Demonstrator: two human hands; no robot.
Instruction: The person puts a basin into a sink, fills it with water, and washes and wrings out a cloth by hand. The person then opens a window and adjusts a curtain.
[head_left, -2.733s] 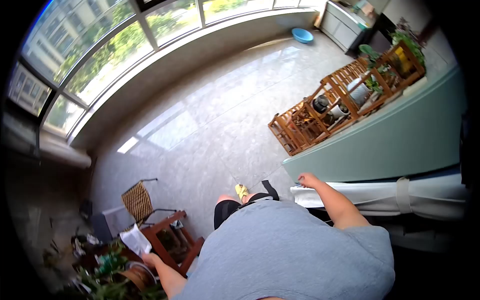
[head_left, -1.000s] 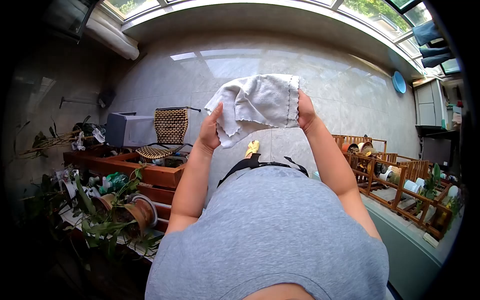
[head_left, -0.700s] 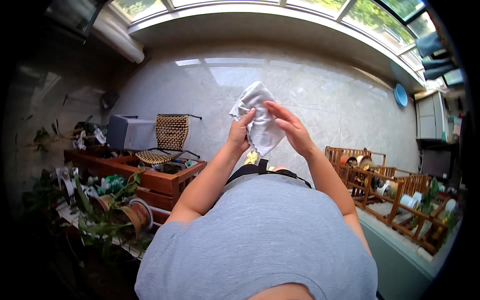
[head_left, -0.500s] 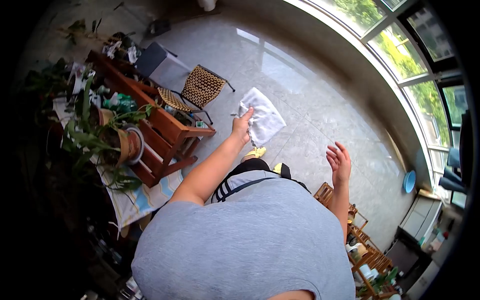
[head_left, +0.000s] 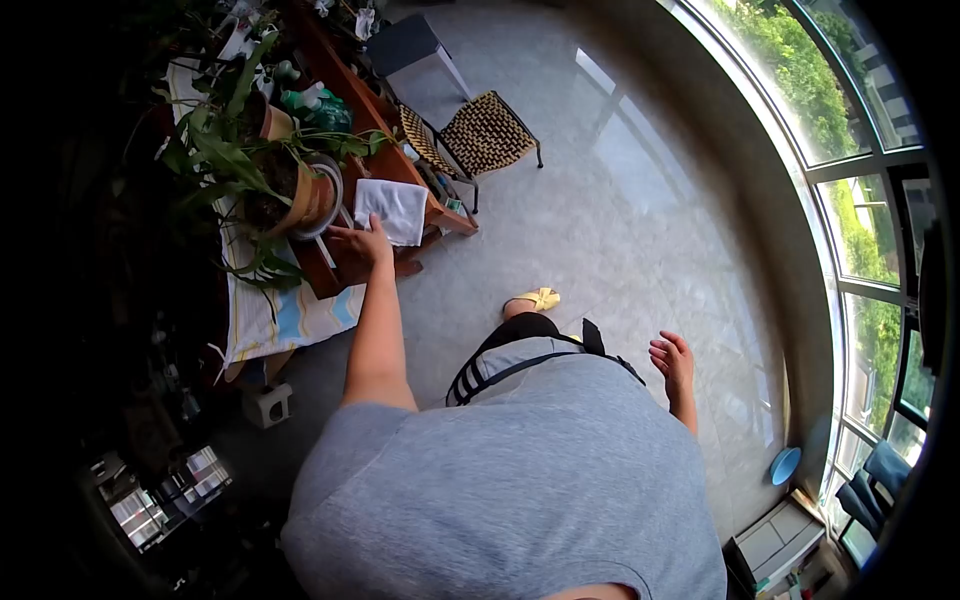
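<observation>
A folded white cloth (head_left: 392,210) lies over the end of the wooden plant stand (head_left: 345,260). My left hand (head_left: 368,243) is at its lower left edge, fingers stretched toward a potted plant (head_left: 305,200) and thumb overlapping the cloth. The fingers look apart, not wrapped round the cloth. Over the grey floor on the other side, my right hand (head_left: 674,360) hangs with loosely bent fingers and holds nothing.
Beyond the stand are a woven chair (head_left: 488,132) and a grey-lidded bin (head_left: 415,55). A green bottle (head_left: 318,107) stands among the plants. Windows (head_left: 860,220) line the right side, with a blue basin (head_left: 785,466) below. A striped cloth (head_left: 290,320) hangs lower left.
My left hand has gone left from over the floor to the stand, and the white cloth, gripped before, now rests there. My view has turned; the right hand stays free.
</observation>
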